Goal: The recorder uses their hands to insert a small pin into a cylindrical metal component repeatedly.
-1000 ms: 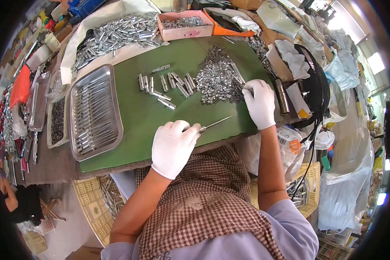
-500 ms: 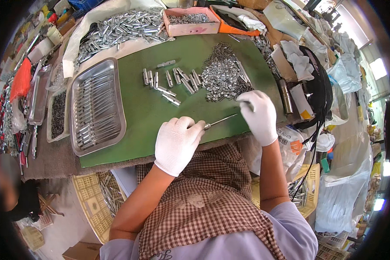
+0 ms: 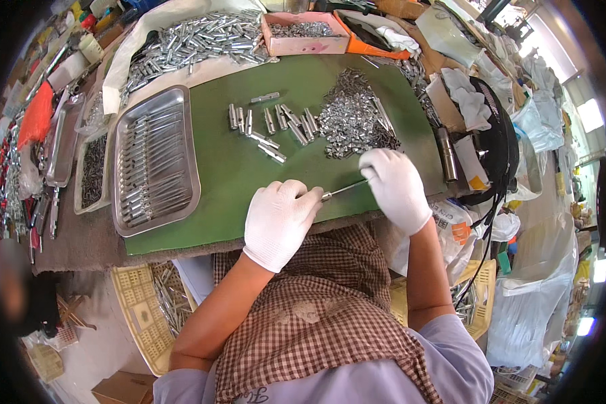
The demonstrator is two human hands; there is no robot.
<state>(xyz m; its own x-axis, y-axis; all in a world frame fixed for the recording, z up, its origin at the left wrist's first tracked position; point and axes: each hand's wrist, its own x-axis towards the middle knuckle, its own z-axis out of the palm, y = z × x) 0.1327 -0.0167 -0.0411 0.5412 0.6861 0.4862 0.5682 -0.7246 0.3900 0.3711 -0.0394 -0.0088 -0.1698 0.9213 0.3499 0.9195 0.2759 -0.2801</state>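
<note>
In a white glove, my left hand [image 3: 279, 223] is closed on the thick end of a thin metal rod [image 3: 347, 189], which points right and slightly away from me. My right hand [image 3: 395, 190], gloved too, has its fingers pinched together at the rod's thin tip. Whether they grip the tip or a small part is hidden. Just beyond that hand lies a pile of small metal pieces [image 3: 357, 121]. Several short silver cylinders [image 3: 273, 124] are scattered on the green mat [image 3: 215, 195], some upright and some lying down.
A steel tray [image 3: 192, 168] of rods in rows lies at the left. Behind the mat are a heap of silver cylinders [image 3: 195, 44], a pink box [image 3: 310, 46] and an orange box [image 3: 377, 47]. A dark metal cylinder [image 3: 446, 155] and black cables [image 3: 498, 195] are at the right.
My right hand has moved slightly left and its fingers have closed at the rod's tip. My left hand keeps its hold. The whole view has shifted a little.
</note>
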